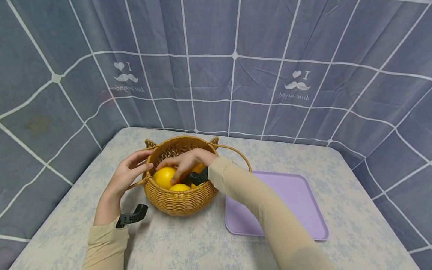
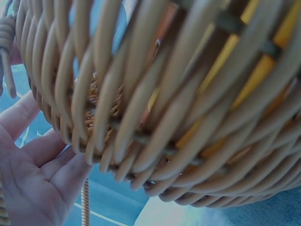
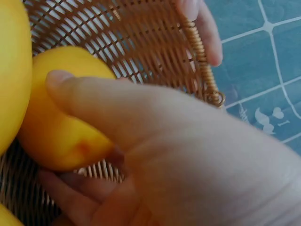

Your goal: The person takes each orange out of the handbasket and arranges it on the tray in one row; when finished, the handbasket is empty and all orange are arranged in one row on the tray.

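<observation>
A brown wicker basket (image 1: 182,202) stands upright on the table, with several smooth yellow fruits inside. My right hand (image 1: 189,161) reaches over its rim and holds one yellow fruit (image 1: 164,177). In the right wrist view, the thumb lies across this fruit (image 3: 66,136) and the fingers curl beneath it, part hidden. My left hand (image 1: 129,170) steadies the basket at its left rim, the thumb at the edge. From the left wrist view, the fingers of that hand (image 2: 37,174) lie against the woven outer wall (image 2: 141,122).
A lilac tray (image 1: 287,187) lies to the basket's right, partly under my right forearm. One thin handle (image 1: 239,153) droops over the basket's right side. A blue-grey checked curtain (image 1: 216,82) rises behind the pale patterned table (image 1: 189,243).
</observation>
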A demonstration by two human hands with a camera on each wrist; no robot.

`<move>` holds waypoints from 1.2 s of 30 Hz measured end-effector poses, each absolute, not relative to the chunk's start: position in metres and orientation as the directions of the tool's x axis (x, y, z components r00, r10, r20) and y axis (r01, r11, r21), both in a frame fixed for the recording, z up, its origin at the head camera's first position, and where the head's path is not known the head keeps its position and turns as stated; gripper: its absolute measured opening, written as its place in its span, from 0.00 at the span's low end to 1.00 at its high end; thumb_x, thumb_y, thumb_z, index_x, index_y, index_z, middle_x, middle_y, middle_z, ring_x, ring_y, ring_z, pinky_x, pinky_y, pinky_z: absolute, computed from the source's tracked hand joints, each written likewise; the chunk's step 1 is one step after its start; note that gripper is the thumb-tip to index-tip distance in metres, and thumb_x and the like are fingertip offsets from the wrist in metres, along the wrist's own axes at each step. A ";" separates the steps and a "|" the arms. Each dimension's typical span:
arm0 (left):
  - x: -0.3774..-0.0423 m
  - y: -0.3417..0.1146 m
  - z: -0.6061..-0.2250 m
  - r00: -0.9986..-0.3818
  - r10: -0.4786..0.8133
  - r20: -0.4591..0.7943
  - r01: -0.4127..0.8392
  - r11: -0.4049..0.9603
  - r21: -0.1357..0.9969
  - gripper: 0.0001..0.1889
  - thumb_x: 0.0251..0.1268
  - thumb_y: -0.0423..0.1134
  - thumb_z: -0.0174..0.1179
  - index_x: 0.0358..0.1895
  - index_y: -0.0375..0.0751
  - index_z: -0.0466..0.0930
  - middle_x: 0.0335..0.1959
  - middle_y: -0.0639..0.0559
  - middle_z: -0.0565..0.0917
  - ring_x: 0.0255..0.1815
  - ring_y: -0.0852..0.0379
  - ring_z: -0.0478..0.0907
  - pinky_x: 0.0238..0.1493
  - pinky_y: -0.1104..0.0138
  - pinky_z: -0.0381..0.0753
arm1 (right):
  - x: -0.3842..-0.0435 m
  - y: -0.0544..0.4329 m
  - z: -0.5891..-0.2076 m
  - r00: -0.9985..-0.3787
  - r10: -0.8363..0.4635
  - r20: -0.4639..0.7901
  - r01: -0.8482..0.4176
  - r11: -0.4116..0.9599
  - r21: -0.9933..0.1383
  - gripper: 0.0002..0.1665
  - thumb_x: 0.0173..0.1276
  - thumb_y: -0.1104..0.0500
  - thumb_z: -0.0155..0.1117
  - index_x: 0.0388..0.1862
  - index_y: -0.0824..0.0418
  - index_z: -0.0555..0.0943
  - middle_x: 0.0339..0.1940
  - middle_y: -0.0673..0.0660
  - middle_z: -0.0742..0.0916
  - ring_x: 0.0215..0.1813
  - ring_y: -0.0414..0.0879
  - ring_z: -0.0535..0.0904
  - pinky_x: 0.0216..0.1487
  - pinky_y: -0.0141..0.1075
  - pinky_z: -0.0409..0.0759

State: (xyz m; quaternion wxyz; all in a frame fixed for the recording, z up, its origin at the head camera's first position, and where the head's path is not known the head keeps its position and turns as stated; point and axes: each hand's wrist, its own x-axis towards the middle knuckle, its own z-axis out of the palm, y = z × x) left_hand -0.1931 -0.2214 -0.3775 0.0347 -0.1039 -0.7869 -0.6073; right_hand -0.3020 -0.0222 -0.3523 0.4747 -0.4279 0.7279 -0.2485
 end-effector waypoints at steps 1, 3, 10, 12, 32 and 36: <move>-0.193 -0.222 -0.378 -0.976 0.120 0.183 0.207 0.240 0.948 0.24 0.67 0.41 0.58 0.64 0.38 0.68 0.65 0.46 0.67 0.63 0.57 0.65 0.53 0.78 0.71 | -0.301 -0.023 -0.352 -0.189 -0.856 -0.481 -0.393 0.515 -0.762 0.40 0.63 0.64 0.64 0.71 0.53 0.58 0.64 0.51 0.64 0.56 0.43 0.67 0.53 0.30 0.73; -0.193 -0.222 -0.378 -0.975 0.121 0.186 0.211 0.239 0.948 0.24 0.67 0.40 0.58 0.64 0.38 0.68 0.65 0.46 0.67 0.63 0.57 0.66 0.53 0.78 0.71 | -0.300 -0.024 -0.351 -0.199 -0.850 -0.487 -0.406 0.524 -0.749 0.40 0.63 0.62 0.64 0.70 0.53 0.58 0.63 0.51 0.65 0.56 0.43 0.67 0.53 0.30 0.74; -0.193 -0.222 -0.377 -0.974 0.122 0.191 0.216 0.241 0.946 0.24 0.67 0.41 0.58 0.64 0.38 0.68 0.65 0.45 0.67 0.64 0.55 0.65 0.53 0.78 0.71 | -0.299 -0.027 -0.351 -0.238 -0.831 -0.503 -0.474 0.552 -0.686 0.41 0.63 0.56 0.66 0.72 0.50 0.57 0.62 0.51 0.67 0.56 0.41 0.67 0.53 0.29 0.71; -0.193 -0.222 -0.377 -0.975 0.117 0.190 0.214 0.247 0.945 0.24 0.67 0.41 0.58 0.64 0.39 0.69 0.65 0.46 0.67 0.65 0.54 0.64 0.53 0.78 0.71 | -0.300 -0.028 -0.351 -0.239 -0.827 -0.508 -0.498 0.554 -0.667 0.42 0.63 0.55 0.65 0.73 0.50 0.56 0.63 0.51 0.67 0.57 0.41 0.67 0.54 0.29 0.70; -0.194 -0.220 -0.379 -0.971 0.121 0.206 0.229 0.234 0.945 0.23 0.67 0.40 0.58 0.63 0.38 0.69 0.65 0.46 0.66 0.64 0.55 0.65 0.54 0.77 0.72 | -0.303 -0.020 -0.353 -0.334 -0.819 -0.466 -0.432 0.572 -0.697 0.44 0.57 0.56 0.72 0.71 0.51 0.62 0.61 0.49 0.70 0.56 0.41 0.69 0.53 0.30 0.72; -0.194 -0.222 -0.380 -0.968 0.123 0.217 0.240 0.230 0.943 0.23 0.67 0.40 0.58 0.63 0.38 0.69 0.65 0.47 0.66 0.63 0.59 0.66 0.54 0.77 0.72 | -0.302 -0.016 -0.347 -0.347 -0.817 -0.461 -0.408 0.574 -0.710 0.44 0.57 0.57 0.71 0.71 0.52 0.62 0.59 0.49 0.71 0.54 0.42 0.70 0.52 0.31 0.73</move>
